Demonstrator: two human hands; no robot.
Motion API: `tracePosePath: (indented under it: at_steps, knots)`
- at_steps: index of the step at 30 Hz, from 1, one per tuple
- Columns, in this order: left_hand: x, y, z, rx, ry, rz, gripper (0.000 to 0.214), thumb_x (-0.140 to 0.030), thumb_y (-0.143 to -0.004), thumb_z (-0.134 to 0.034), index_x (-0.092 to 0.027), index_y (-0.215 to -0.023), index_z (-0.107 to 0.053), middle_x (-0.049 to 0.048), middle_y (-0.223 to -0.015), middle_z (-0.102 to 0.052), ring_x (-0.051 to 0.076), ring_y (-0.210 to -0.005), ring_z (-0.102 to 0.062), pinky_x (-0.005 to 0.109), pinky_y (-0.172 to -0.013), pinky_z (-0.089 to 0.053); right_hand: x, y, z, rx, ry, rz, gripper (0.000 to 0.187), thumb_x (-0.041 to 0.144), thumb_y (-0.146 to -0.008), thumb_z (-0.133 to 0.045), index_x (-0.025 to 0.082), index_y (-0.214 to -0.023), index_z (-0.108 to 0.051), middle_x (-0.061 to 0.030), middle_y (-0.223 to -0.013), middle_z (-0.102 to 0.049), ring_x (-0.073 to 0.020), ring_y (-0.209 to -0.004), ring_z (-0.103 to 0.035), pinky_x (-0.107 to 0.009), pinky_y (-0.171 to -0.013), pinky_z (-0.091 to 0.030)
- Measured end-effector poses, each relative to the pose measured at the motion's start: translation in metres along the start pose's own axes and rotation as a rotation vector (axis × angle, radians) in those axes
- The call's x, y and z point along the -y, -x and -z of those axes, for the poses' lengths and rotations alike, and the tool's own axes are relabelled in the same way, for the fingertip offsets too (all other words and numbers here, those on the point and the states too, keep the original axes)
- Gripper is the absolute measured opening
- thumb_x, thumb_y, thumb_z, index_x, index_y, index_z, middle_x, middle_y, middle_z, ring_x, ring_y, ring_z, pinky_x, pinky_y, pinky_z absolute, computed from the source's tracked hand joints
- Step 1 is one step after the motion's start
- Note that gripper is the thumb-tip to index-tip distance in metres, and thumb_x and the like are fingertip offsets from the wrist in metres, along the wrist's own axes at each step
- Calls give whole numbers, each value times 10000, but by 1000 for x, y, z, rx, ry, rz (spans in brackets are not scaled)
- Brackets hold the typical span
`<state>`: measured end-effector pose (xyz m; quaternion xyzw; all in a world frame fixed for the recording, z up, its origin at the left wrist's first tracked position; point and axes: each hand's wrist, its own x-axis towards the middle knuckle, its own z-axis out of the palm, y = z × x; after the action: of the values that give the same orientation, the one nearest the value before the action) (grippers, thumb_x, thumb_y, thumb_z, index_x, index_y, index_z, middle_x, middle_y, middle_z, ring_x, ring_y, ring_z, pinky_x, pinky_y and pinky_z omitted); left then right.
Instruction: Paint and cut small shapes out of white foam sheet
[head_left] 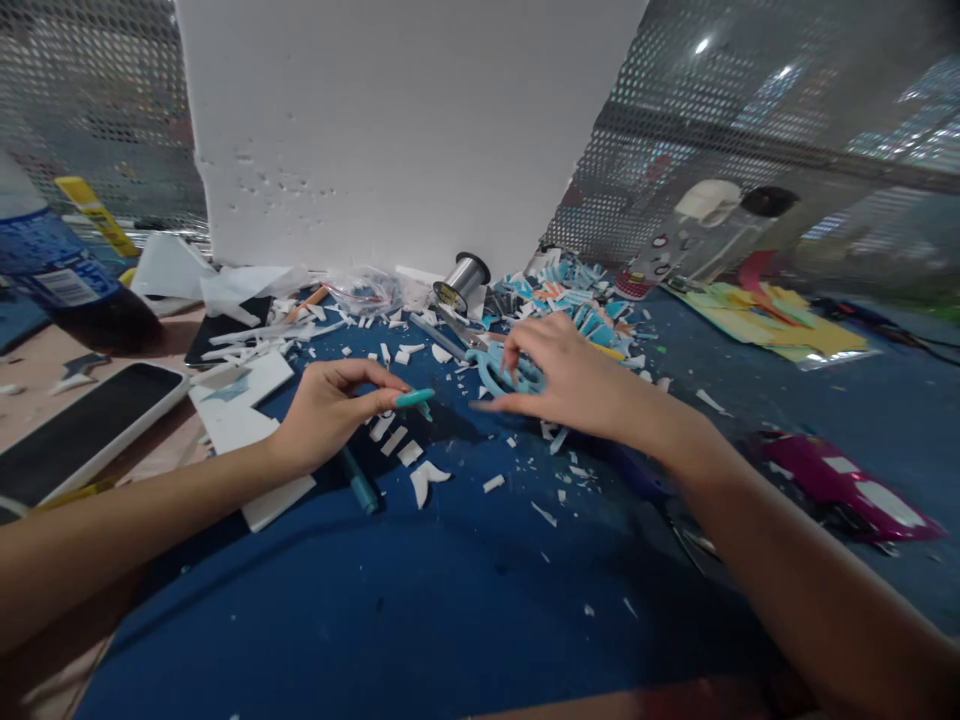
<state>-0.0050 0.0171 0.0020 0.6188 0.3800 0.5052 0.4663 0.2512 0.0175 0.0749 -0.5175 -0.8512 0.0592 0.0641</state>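
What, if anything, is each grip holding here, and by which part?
The left grip pinches a small teal piece by one end. The right grip is at the light-blue scissors; whether it holds them cannot be told.

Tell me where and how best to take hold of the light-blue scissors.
Probably grip the scissors by the handle loops, coming from the near right: the loops lie toward the right hand, while the blades point far left.

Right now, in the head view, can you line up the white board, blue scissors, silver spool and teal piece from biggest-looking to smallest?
Largest to smallest:
1. White board
2. Blue scissors, partly behind the right hand
3. Silver spool
4. Teal piece, pinched in the left hand
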Motion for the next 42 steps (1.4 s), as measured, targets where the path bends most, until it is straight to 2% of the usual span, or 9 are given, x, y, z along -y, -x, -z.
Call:
tracePosePath:
  at_steps: [4, 8, 12, 17, 23, 27, 30, 36, 42]
  knots:
    - [-1, 1, -1, 18, -17, -34, 106, -294, -652, -857, -237, -634, -769, 37, -664, -743, 175, -627, -664, 291, -579, -537, 13, 10, 3, 239, 59, 230, 475, 542, -656, -871, 200, -776, -563, -89, -1068, -608, -380, -1130, -444, -522, -917, -381]
    - [-2, 2, -2, 17, -24, -42, 124, -304, -647, -854, -226, -623, -761, 36, -645, -731, 169, -610, -646, 289, -572, -522, 17, 8, -7, 299, 76, 323, 367, 505, -754, -816, 195, -741, -619, -87, -1166, -618, -402, -1169, -438, -609, -941, -350]
    - [-5, 2, -4, 43, -7, -34, 171, -329, -672, -860, -209, -633, -744, 27, -638, -717, 135, -572, -602, 254, -545, -477, 10, 0, -19, 13, 250, 212, 106, 267, -865, -738, 210, -944, -697, -95, -1385, -572, -454, -1290, -378, -679, -1027, -304]
    - [-15, 2, -7, 96, 58, -4, 355, -520, -771, -798, -198, -657, -702, 32, -658, -700, 134, -605, -589, 249, -587, -471, 8, 0, -19, -462, 334, 49, 303, 252, -956, -579, 175, -1245, -625, -166, -1539, -439, -486, -1406, -308, -721, -1121, -220]
    - [-25, 3, -11, 173, 176, 74, 498, -695, -720, -764, -222, -647, -625, 11, -620, -614, 142, -576, -544, 261, -544, -454, 20, 7, -7, -416, -261, 31, 318, 356, -1010, -492, 188, -1275, -543, -107, -917, -698, -273, -872, -665, -466, -890, -516]
    - [-27, 9, -16, 258, 223, 139, 500, -680, -711, -780, -222, -613, -606, -1, -573, -565, 141, -542, -506, 263, -518, -446, 32, 5, -22, -266, -676, 169, 346, 552, -966, -533, 215, -1013, -594, -80, -1010, -614, -195, -853, -601, -335, -743, -517]
    - [-28, 16, -20, 334, 250, 177, 516, -681, -692, -795, -207, -592, -617, -1, -547, -571, 131, -507, -493, 254, -492, -430, 41, 3, -37, -210, -726, 253, 448, 585, -998, -430, 201, -782, -515, -11, -785, -509, -148, -722, -500, -302, -700, -436]
    - [-28, 22, -23, 398, 257, 178, 495, -648, -734, -785, -185, -598, -673, 18, -573, -623, 123, -503, -530, 244, -497, -450, 54, 8, -40, -83, -920, 376, 421, 537, -1015, -452, 197, -776, -520, 20, -718, -520, -114, -650, -470, -262, -639, -365]
    - [-26, 13, -17, 159, 250, 34, 411, -582, -661, -870, -214, -605, -696, 40, -826, -683, 156, -743, -612, 250, -634, -512, 56, 11, -39, -327, -927, 273, 386, 416, -1019, -493, 213, -697, -431, 57, -618, -379, -91, -534, -347, -260, -536, -298]
